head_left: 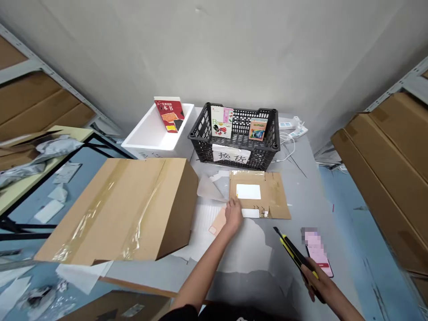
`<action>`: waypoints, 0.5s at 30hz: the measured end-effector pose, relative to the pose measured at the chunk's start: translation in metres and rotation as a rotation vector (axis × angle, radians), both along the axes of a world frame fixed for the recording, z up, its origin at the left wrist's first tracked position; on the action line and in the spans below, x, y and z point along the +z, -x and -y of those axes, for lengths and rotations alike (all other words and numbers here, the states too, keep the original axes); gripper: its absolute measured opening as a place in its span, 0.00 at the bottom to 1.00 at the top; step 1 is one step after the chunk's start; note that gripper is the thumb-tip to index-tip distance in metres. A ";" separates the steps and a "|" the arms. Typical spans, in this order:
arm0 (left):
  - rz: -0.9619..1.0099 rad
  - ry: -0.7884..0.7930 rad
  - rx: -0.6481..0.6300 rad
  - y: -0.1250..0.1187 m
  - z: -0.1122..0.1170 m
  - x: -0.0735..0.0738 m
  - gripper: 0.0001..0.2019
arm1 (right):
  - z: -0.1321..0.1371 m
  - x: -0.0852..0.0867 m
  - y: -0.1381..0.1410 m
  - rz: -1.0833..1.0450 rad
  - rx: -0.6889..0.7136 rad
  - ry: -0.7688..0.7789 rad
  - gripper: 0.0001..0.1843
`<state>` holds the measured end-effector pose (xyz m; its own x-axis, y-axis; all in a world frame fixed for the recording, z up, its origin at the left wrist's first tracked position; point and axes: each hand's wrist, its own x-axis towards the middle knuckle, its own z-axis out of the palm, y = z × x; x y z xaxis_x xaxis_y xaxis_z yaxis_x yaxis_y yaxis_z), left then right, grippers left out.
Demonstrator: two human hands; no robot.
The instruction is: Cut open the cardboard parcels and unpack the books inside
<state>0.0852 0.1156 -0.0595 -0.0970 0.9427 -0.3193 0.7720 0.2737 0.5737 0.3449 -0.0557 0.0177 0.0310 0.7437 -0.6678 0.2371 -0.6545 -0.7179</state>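
Observation:
My left hand (pixel 234 215) is closed at the near left corner of a flat cardboard piece (pixel 274 196), its fingers bent over the edge. That cardboard carries a white label (pixel 248 191) and strips of clear tape. A pale pinkish flat item (pixel 217 221) sticks out from beneath the same hand, which hides most of it. In my right hand (pixel 314 278) is a black and yellow utility knife (pixel 294 254), tip pointing up and left over the table. A phone (pixel 318 254) with a lit pink screen lies just beyond that hand.
A large taped cardboard box (pixel 133 205) covers the table's left side. Behind stand a white foam box (pixel 147 133) with a red book (pixel 170 115) and a black crate (pixel 234 149) with two booklets. A power strip (pixel 294 129) with cables lies at the back right.

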 end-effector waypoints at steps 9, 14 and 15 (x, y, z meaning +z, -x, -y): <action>0.015 -0.567 -0.011 0.126 0.115 0.143 0.17 | -0.079 0.067 0.142 -0.356 -0.140 -0.231 0.21; -0.293 -0.603 0.350 0.255 0.112 0.188 0.19 | -0.094 0.075 0.233 -0.404 -0.059 -0.330 0.20; -0.337 -0.558 0.371 0.276 0.107 0.187 0.20 | -0.096 0.074 0.252 -0.408 -0.040 -0.338 0.21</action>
